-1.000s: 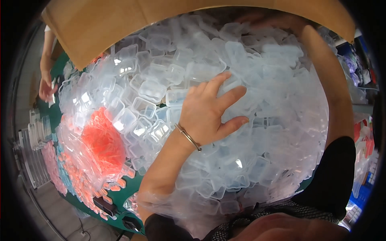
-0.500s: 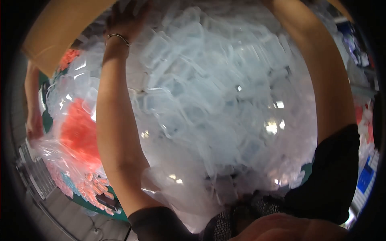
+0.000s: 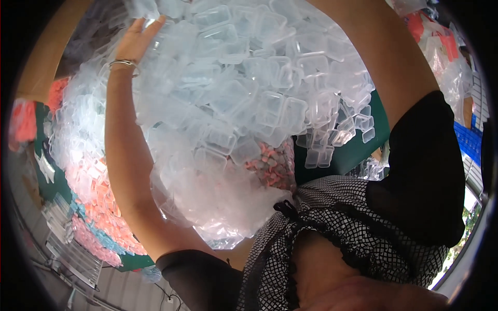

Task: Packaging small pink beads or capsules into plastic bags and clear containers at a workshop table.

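A big heap of clear plastic boxes [image 3: 228, 96] spreads out between my two arms. My left hand [image 3: 134, 42], with a bangle at the wrist, reaches to the heap's far left side. Its visible fingers are stretched and apart, their tips against a clear plastic piece [image 3: 143, 9] that partly covers them. I cannot see a firm grip there. My right arm [image 3: 386, 52] stretches forward past the upper edge, so the right hand is out of view. A clear plastic bag [image 3: 207, 194] lies close to my body, beside small pink and grey pieces [image 3: 272, 163].
Orange pieces [image 3: 101, 199], blue pieces [image 3: 93, 228] and pink pieces [image 3: 91, 243] are piled at the left. A cardboard sheet [image 3: 44, 49] stands at the far left. Green tabletop [image 3: 337, 155] shows near my right side. A blue crate [image 3: 468, 139] is at the right.
The heap of clear boxes now lies spread and sharply visible, with green tabletop exposed at its right. The view has shifted. The other person's arm at the left is gone from view.
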